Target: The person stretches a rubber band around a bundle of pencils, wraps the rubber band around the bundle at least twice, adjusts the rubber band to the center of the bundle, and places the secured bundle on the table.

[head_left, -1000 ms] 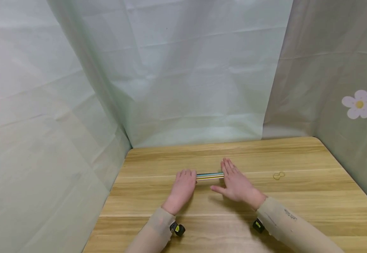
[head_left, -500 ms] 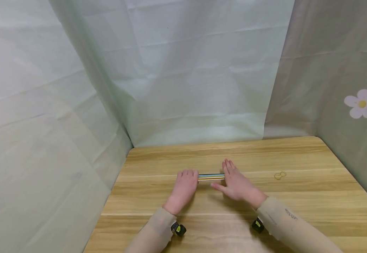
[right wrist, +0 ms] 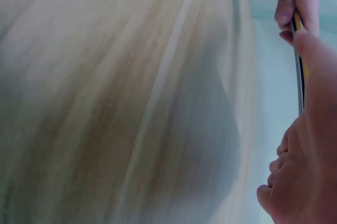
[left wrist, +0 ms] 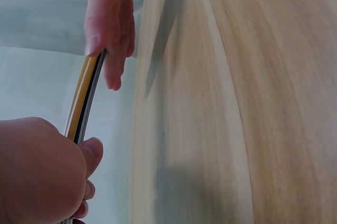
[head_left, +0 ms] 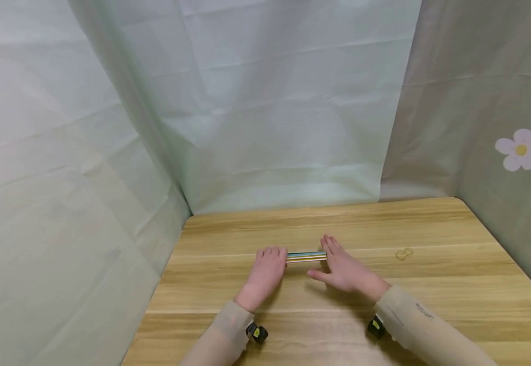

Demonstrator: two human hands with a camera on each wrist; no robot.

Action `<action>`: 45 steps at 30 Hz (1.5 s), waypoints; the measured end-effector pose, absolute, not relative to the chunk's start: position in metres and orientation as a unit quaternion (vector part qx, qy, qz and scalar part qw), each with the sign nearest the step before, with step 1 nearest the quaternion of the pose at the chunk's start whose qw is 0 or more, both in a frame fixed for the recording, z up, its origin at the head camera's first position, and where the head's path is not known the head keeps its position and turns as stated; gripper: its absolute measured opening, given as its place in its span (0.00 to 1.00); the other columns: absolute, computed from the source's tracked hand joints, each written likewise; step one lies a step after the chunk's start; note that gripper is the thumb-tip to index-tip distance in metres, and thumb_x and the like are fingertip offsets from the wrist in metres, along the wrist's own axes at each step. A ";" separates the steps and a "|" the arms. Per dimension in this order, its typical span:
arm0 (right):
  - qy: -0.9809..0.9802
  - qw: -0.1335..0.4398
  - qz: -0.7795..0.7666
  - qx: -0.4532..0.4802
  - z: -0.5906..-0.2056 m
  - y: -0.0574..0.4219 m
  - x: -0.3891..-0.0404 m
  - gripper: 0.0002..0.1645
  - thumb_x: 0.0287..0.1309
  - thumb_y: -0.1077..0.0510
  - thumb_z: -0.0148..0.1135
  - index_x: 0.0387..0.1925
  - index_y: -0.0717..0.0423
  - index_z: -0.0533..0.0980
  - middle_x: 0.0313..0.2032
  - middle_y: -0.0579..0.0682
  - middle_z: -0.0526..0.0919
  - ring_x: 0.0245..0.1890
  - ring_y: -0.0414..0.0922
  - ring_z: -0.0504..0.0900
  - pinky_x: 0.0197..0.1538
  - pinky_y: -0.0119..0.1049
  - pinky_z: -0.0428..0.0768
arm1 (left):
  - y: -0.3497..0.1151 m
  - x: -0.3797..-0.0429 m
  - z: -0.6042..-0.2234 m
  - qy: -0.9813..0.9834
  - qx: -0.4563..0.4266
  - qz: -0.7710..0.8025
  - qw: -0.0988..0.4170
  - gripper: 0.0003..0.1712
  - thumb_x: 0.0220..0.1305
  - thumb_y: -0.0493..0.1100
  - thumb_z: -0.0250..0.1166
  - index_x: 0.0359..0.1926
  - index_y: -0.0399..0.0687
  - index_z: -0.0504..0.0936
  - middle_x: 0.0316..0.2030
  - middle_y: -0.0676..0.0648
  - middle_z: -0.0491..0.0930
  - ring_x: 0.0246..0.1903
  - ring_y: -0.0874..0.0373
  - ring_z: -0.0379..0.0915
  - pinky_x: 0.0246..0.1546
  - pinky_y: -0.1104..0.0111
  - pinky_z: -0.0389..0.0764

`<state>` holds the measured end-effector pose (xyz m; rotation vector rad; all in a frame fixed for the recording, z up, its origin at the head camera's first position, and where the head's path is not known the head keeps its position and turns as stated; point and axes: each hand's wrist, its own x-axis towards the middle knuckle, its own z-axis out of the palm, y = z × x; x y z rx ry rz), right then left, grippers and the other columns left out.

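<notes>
A bundle of slim striped sticks that look like pencils [head_left: 305, 257], in blue, yellow, white and black, lies level between the two hands above the table. My left hand [head_left: 267, 269] grips its left end, the thumb along the near side in the left wrist view, hiding that end. At the other end stands my right hand [head_left: 344, 268], its fingers straight and its palm facing the bundle's tips; the thumb points out toward the left. In the right wrist view the bundle's dark side [right wrist: 300, 84] runs from the left hand to the right palm.
On the wooden table [head_left: 430, 305], to the right of the hands, lies a thin yellow rubber band [head_left: 404, 253] twisted into a figure eight. Pale cloth walls [head_left: 274, 127] stand behind the table and along both sides, the right one printed with flowers [head_left: 520, 150].
The right hand has shifted slightly toward the person and to the right. The left hand keeps its grip on the pencils, which have barely moved; the rubber band lies where it was.
</notes>
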<state>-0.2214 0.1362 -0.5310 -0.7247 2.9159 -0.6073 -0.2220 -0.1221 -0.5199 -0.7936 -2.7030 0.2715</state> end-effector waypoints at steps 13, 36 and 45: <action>0.959 -0.010 -0.134 -0.248 -0.530 0.134 -0.223 0.65 0.72 0.23 0.52 0.79 0.77 0.52 0.80 0.74 0.48 0.82 0.67 0.48 0.80 0.56 0.52 | -0.122 -0.221 -0.517 -0.948 -0.274 0.085 0.139 0.12 0.79 0.47 0.64 0.45 0.45 0.71 0.37 0.47 0.77 0.37 0.53 0.72 0.40 0.61 0.73; 0.960 0.032 -0.169 -0.219 -0.524 0.127 -0.220 0.67 0.72 0.23 0.53 0.79 0.78 0.50 0.80 0.74 0.48 0.82 0.67 0.46 0.80 0.56 0.51 | -0.128 -0.221 -0.521 -0.950 -0.274 0.075 0.128 0.11 0.79 0.46 0.63 0.44 0.44 0.72 0.35 0.47 0.74 0.36 0.53 0.69 0.38 0.61 0.70; 0.954 0.050 -0.202 -0.218 -0.523 0.122 -0.219 0.68 0.72 0.27 0.58 0.79 0.80 0.45 0.80 0.77 0.43 0.82 0.68 0.42 0.80 0.58 0.49 | -0.129 -0.221 -0.522 -0.951 -0.279 0.071 0.114 0.09 0.77 0.42 0.64 0.45 0.45 0.72 0.36 0.48 0.74 0.37 0.53 0.68 0.40 0.61 0.69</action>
